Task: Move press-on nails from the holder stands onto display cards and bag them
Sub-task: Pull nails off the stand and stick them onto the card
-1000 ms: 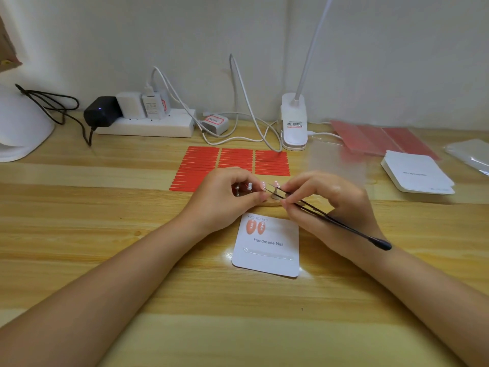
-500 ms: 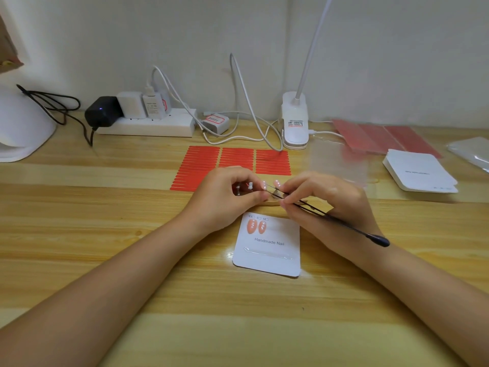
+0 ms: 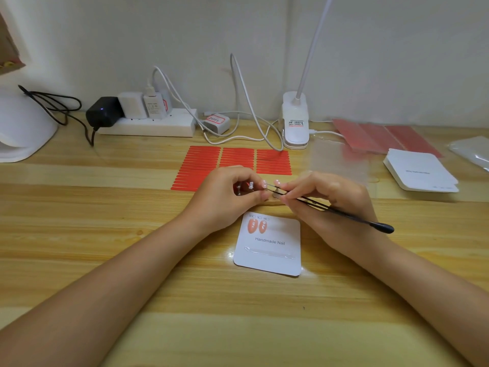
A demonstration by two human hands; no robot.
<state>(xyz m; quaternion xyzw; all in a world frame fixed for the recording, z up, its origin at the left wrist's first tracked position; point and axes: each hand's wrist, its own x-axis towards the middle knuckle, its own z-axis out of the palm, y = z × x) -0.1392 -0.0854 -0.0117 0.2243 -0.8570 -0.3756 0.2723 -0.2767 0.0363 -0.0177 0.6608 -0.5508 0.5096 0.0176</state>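
Note:
A white display card [image 3: 268, 256] printed "Handmade Nail" lies on the wooden desk with two pink press-on nails [image 3: 257, 225] stuck at its top left. Just beyond it my left hand [image 3: 225, 197] grips a small holder stand [image 3: 244, 187], mostly hidden by my fingers. My right hand [image 3: 328, 200] pinches black tweezers [image 3: 330, 209], whose tips reach a nail [image 3: 264, 184] at my left fingertips.
Sheets of red adhesive strips [image 3: 232, 165] lie behind the hands. A stack of blank cards [image 3: 420, 172] and clear bags [image 3: 473, 152] sit at the right. A clip lamp [image 3: 295, 120], power strip [image 3: 148, 125], chargers and cables line the wall. A white dome [image 3: 21, 128] stands far left.
Both hands stay almost still; the tweezers' tips work at the holder stand with only slight shifts.

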